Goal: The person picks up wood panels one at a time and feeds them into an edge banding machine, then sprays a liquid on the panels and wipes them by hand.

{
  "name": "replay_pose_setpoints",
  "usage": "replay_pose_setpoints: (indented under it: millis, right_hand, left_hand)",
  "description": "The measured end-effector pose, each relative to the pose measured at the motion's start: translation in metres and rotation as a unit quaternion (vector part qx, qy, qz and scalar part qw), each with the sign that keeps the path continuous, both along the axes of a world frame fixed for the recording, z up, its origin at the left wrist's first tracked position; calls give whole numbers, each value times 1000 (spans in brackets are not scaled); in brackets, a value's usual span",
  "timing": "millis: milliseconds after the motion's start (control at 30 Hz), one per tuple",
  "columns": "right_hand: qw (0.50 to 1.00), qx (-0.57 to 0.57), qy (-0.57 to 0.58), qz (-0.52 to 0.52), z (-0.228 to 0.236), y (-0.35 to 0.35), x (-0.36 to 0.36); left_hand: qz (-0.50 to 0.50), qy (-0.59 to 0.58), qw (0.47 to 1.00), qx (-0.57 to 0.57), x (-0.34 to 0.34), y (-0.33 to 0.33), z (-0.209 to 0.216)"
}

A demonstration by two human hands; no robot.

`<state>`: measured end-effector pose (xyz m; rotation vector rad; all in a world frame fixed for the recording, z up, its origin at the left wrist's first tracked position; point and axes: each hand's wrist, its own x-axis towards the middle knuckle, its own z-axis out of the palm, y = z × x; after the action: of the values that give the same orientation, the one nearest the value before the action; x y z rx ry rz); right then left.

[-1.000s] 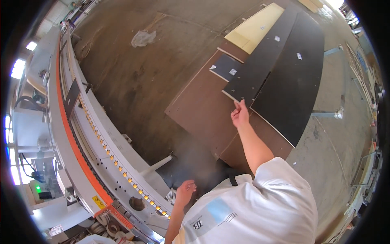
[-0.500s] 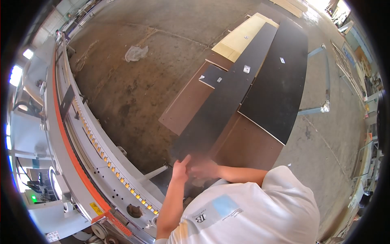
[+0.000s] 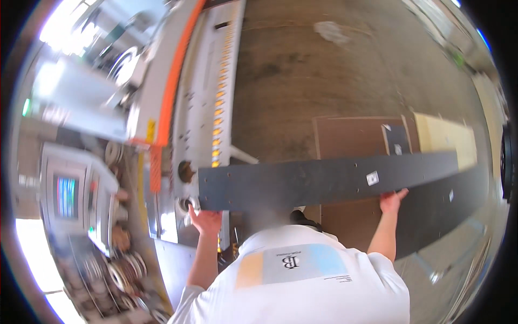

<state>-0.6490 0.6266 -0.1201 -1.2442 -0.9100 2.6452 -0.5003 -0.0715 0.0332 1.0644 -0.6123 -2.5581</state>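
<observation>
A long dark grey board [image 3: 324, 175] stretches across in front of me, a small white label on its right part and small holes along it. At its left end my left hand [image 3: 206, 220] grips the near edge, thumb up against the corner and the other fingers partly hidden. Farther right, my right hand [image 3: 390, 202] is closed on the same near edge, with its fingers partly under the board. The board's left end lies over the near part of the machine's bed [image 3: 202, 124], beside a round roller [image 3: 187, 204].
An orange-striped machine [image 3: 171, 92] runs away on the left, with a row of yellow rollers [image 3: 218, 119]. A control screen [image 3: 66, 195] stands at far left, above several edging rolls [image 3: 127, 270]. Behind the held board lie brown boards [image 3: 356, 137], a pale board [image 3: 445, 135] and a wide black board [image 3: 437, 216].
My view has turned left toward the machine. My hands have moved from close together to wide apart along the long board, which now lies crosswise, its left end over the machine.
</observation>
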Motion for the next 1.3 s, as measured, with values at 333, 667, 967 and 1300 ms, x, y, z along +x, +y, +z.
replay_pose_setpoints:
  millis: [333,667,967,1300]
  right_hand:
    - [970,145,-195,-18,-37,-36,-56]
    - [964,146,-221,12,-16,-143,-52]
    - [761,450,-208,419,-1,-157,-11]
    - [670,447,-171,568,-149,-2,-33]
  left_hand:
    - [168,-14,975,-145,44,-62,-73]
    - [127,-203,938,-251,20,-85,-103]
    - [182,-360,838,-366,-8,-95,-90]
    - [276,-298,871,-277,-6,-119,-92]
